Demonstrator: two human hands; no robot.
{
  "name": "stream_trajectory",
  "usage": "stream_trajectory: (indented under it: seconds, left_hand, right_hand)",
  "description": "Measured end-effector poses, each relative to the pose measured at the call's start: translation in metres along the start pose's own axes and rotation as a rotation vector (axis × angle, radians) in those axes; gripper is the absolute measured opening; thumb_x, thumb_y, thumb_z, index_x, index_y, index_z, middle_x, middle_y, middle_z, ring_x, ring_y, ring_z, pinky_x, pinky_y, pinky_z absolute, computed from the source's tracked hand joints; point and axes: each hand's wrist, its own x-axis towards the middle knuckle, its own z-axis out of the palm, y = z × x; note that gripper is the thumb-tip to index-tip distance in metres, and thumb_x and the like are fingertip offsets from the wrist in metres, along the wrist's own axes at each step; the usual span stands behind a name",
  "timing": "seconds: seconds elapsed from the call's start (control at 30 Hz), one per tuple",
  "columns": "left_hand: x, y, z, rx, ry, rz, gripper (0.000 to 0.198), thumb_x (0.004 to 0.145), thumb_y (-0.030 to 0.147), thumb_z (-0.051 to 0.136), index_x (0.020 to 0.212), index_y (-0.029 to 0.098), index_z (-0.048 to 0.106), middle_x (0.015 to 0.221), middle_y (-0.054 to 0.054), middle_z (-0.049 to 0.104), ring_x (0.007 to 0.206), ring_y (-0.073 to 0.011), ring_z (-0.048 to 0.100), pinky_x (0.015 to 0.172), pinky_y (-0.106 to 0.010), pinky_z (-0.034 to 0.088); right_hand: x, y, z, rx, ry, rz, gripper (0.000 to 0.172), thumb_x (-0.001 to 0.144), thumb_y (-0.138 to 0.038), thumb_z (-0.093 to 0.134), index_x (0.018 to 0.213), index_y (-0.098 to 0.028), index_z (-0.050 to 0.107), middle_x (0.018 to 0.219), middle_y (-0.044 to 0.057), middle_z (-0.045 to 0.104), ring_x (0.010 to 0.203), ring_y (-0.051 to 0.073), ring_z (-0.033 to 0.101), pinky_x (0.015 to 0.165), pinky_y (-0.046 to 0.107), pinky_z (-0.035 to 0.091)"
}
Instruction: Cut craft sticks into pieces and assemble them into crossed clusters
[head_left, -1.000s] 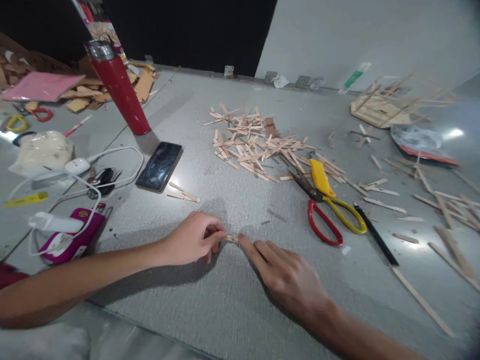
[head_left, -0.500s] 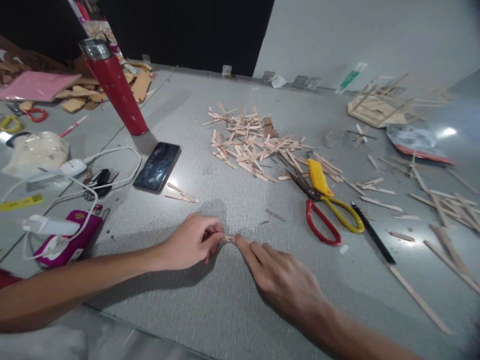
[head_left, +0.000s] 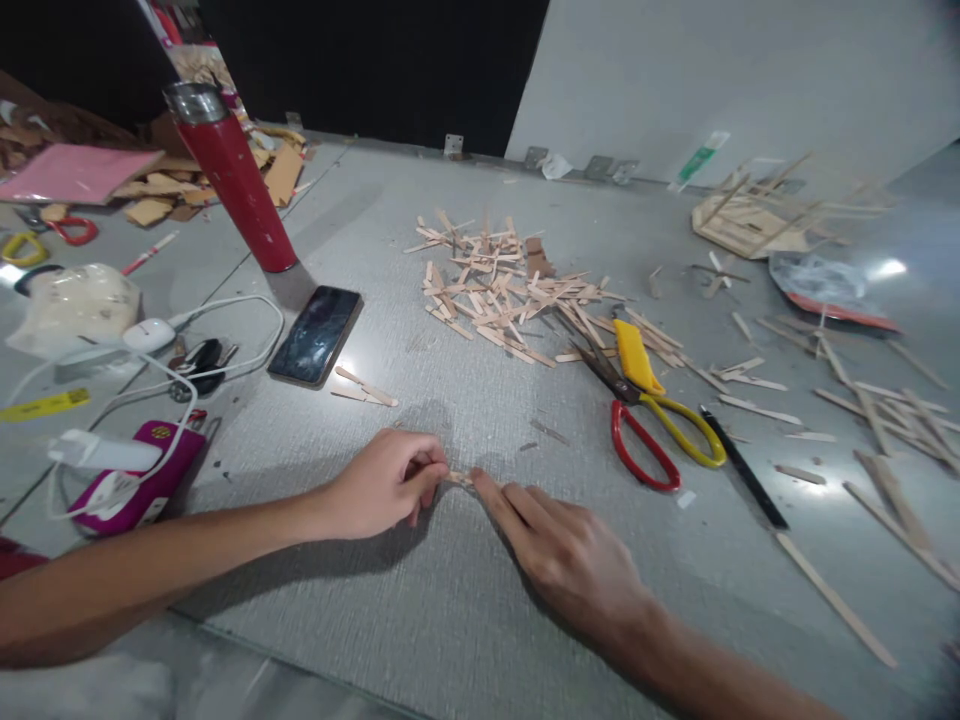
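A short piece of wooden stick lies on the grey table near the front edge. My left hand is closed in a pinch on its left end. My right hand lies on the table with fingers stretched out, the fingertip pressing on the stick's right end. A heap of cut wooden sticks lies further back in the middle. Red and yellow handled scissors lie to the right of my hands, next to a black pen.
A phone lies face up at the left, behind it a red flask. White cables, keys and a magenta device crowd the left edge. Long sticks and a stick frame lie on the right. Cardboard scraps fill the far left.
Both hands stay on the small stick piece with almost no movement; the view has shifted slightly.
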Motion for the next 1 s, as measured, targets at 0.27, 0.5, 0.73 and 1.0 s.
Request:
stream_trajectory:
  seconds: [0.27, 0.5, 0.73, 1.0]
  left_hand:
    - [0.0017, 0.0008, -0.0008, -0.062, -0.026, -0.055, 0.024, 0.099, 0.024, 0.051, 0.077, 0.016, 0.057, 0.066, 0.0, 0.064, 0.047, -0.0106, 0.061, 0.042, -0.017, 0.039]
    - [0.0044, 0.0019, -0.0012, -0.018, -0.047, -0.041, 0.026, 0.101, 0.022, 0.048, 0.078, 0.015, 0.059, 0.063, 0.001, 0.062, 0.047, -0.01, 0.061, 0.043, -0.017, 0.039]
    - [0.0033, -0.0051, 0.0014, 0.026, -0.002, 0.043, 0.028, 0.102, 0.025, 0.047, 0.076, 0.017, 0.055, 0.063, 0.001, 0.062, 0.046, -0.0102, 0.06, 0.045, -0.018, 0.042]
    - [0.0021, -0.0063, 0.0021, 0.016, 0.009, 0.073, 0.029, 0.102, 0.027, 0.049, 0.075, 0.018, 0.054, 0.063, 0.002, 0.059, 0.047, -0.0102, 0.059, 0.047, -0.019, 0.043]
  right_hand:
    - [0.0008, -0.0001, -0.0006, -0.004, 0.014, 0.01, 0.041, 0.104, -0.001, 0.025, 0.134, 0.0, 0.053, 0.082, 0.005, 0.068, 0.064, 0.018, 0.067, 0.049, 0.032, 0.052]
    - [0.0013, -0.0013, 0.0001, -0.043, 0.003, 0.009, 0.043, 0.103, 0.0, 0.025, 0.135, -0.001, 0.053, 0.081, 0.004, 0.067, 0.063, 0.017, 0.066, 0.051, 0.031, 0.049]
    - [0.0013, -0.0018, -0.0027, -0.047, -0.043, -0.008, 0.041, 0.099, 0.001, 0.034, 0.135, -0.003, 0.055, 0.081, 0.003, 0.067, 0.064, 0.016, 0.065, 0.052, 0.03, 0.047]
    - [0.0032, -0.0035, -0.0027, -0.041, -0.075, -0.004, 0.044, 0.092, 0.006, 0.04, 0.133, -0.001, 0.055, 0.081, 0.002, 0.067, 0.061, 0.018, 0.066, 0.047, 0.033, 0.048]
